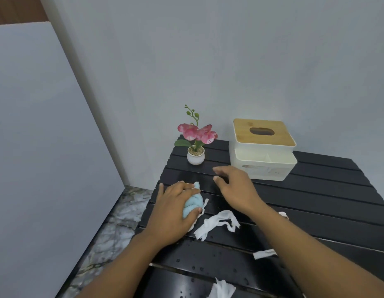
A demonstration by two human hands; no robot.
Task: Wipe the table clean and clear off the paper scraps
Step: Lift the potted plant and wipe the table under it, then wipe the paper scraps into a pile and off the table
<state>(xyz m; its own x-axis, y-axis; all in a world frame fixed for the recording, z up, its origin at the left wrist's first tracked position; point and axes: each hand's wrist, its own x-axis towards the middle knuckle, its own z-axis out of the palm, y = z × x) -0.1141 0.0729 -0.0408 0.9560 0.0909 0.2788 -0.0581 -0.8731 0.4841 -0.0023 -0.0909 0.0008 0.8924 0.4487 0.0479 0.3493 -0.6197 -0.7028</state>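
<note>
A black slatted table [315, 190] carries water droplets and several white paper scraps. My left hand [174, 209] presses a bunched light-blue cloth [192, 204] onto the table near its left edge. My right hand [234, 186] hovers just right of it, fingers apart and holding nothing. The largest twisted paper scrap [217, 223] lies right below the cloth. A smaller scrap [264, 253] sits under my right forearm, another scrap [222, 289] lies at the near edge, and a bit of scrap [283, 214] peeks out behind my right forearm.
A small white pot with a pink artificial orchid [195, 145] stands at the table's far left corner. A white tissue box with a wooden lid [263, 147] sits at the back against the wall. Marble floor [113, 222] lies left of the table.
</note>
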